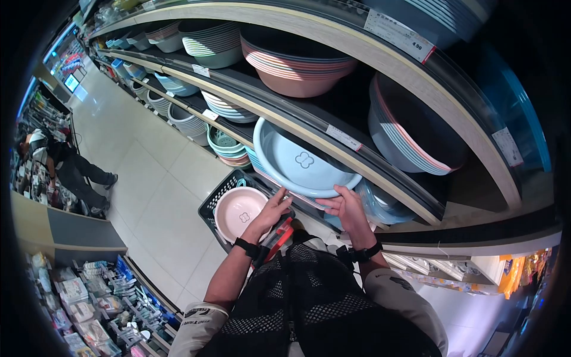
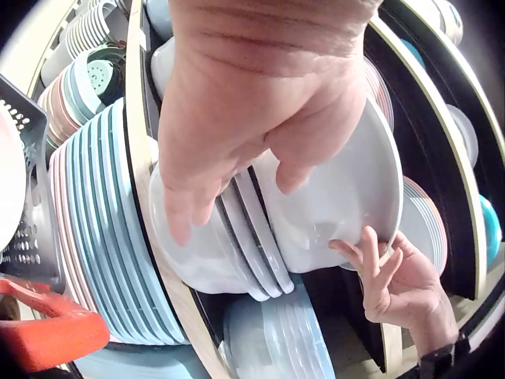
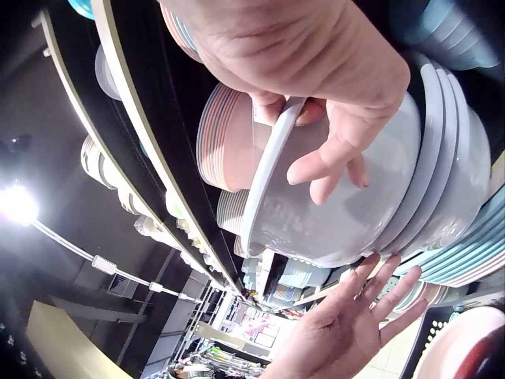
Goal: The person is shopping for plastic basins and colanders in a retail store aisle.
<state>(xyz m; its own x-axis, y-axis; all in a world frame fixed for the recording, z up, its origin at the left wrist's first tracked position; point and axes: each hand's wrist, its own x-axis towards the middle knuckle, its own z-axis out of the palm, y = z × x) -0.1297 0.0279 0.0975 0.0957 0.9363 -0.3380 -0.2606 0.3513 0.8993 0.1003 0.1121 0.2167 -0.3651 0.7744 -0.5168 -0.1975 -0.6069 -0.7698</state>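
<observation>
A light blue basin (image 1: pixel 304 159) with a flower mark inside tilts out from a shelf stack, its front rim toward me. My right hand (image 1: pixel 351 213) grips that rim; in the right wrist view the thumb hooks over the edge while the fingers (image 3: pixel 330 164) spread along the outer wall. On the other side, my left hand (image 1: pixel 270 213) has its fingers extended by the basin's underside. The right wrist view shows this left hand (image 3: pixel 339 328) with straight, spread fingers close to the stacked basins (image 3: pixel 454 166) behind the gripped one.
Below on the left stands a dark perforated shopping basket (image 1: pixel 205 211) with a red handle (image 1: pixel 278 239), holding a pink basin (image 1: pixel 238 215). Stacked basins (image 1: pixel 300 68) fill the upper shelf. Small goods (image 1: pixel 89 297) hang at lower left. A person (image 1: pixel 71 166) bends at the far-left shelves.
</observation>
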